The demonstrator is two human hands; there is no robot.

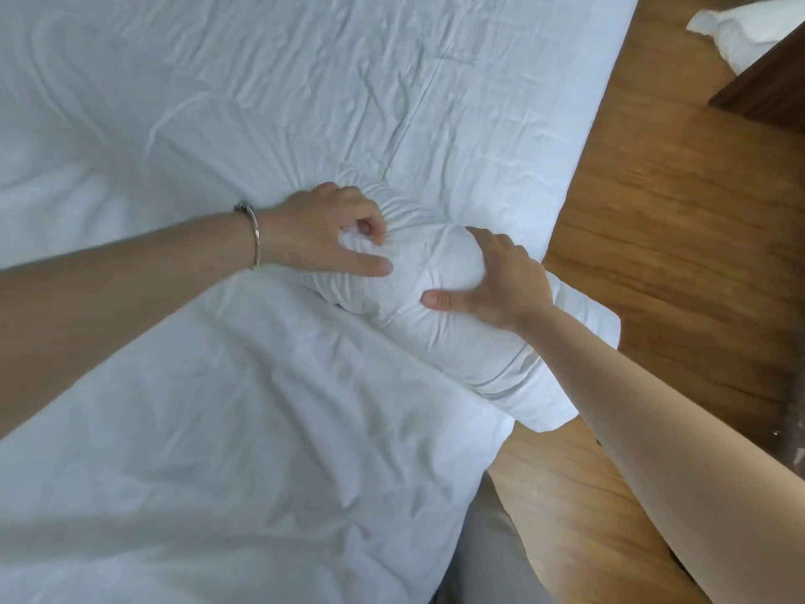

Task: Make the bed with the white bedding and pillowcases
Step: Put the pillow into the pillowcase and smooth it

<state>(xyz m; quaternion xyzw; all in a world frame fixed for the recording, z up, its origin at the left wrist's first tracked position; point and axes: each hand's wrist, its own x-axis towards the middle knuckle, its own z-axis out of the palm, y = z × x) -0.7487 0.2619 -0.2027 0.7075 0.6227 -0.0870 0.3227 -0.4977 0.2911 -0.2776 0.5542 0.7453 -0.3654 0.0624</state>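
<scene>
A wooden floor runs down the right side of the frame, with the corner of a dark piece of furniture at the upper right and a heap of white linen lying behind it. The rest of the view is bed: a wrinkled white sheet covers the mattress across the upper left and centre, and a white duvet lies rumpled over the lower left. At the bed's edge, in the middle of the frame, sits a pillow, part of it overhanging the floor. The left hand, a bracelet on its wrist, pinches a gathered bunch of the pillowcase cloth at the pillow's upper end, forefinger stretched out along it. The right hand grips the pillow's rounded body, thumb spread across the near side and fingers wrapped over the top. To my eye the pillow is mostly inside its case and the person is working the last of it in or closing the end. The sheet looks laid but not smoothed, the duvet is not yet spread flat, and no finished pillow is at the head of the bed in this view, so a good deal seems left.
</scene>
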